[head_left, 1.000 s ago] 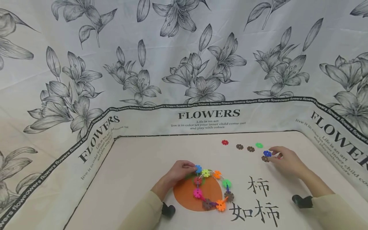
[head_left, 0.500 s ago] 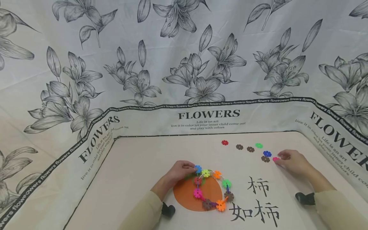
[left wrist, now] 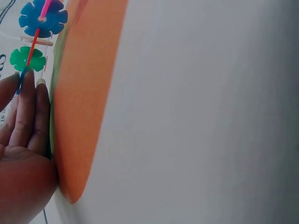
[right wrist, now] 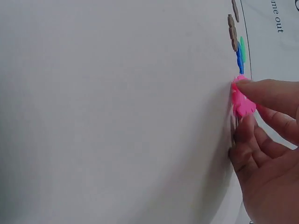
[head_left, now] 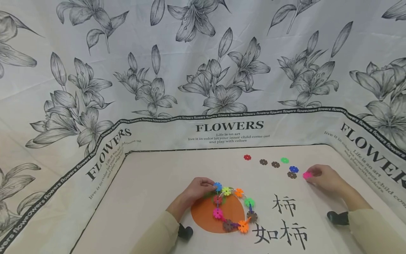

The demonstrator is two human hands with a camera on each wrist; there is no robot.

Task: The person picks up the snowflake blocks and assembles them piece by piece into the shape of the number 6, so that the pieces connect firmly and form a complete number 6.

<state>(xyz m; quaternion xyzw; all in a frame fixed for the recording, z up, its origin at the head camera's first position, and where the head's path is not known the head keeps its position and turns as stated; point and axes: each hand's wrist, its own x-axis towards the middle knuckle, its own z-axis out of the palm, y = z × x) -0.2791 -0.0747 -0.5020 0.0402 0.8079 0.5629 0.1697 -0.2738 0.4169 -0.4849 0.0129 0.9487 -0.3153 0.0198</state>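
Note:
My left hand [head_left: 198, 190] pinches a light blue snowflake disc [head_left: 217, 186] at the upper left of a ring of joined, many-coloured snowflake discs [head_left: 243, 227]. In the left wrist view the thumb and fingers hold that disc edge-on, and a green disc [left wrist: 28, 59] stands just beyond the fingertips. Over at the right, my right hand [head_left: 326, 179] pinches a pink snowflake disc [head_left: 307, 175]. The right wrist view shows the pink disc [right wrist: 243, 97] between thumb and fingers, close to the table surface.
Loose discs lie at the back right: a red one [head_left: 247, 157], a green one [head_left: 284, 160], a blue one [head_left: 294, 169] and several brown ones [head_left: 275, 164]. An orange printed circle [head_left: 203, 218] lies under the ring. Flowered cloth [head_left: 228, 130] rises behind the table.
My right hand has moved slightly right from beside the blue and brown discs, bringing the pink disc along in its fingers. The left hand and the ring stay nearly still.

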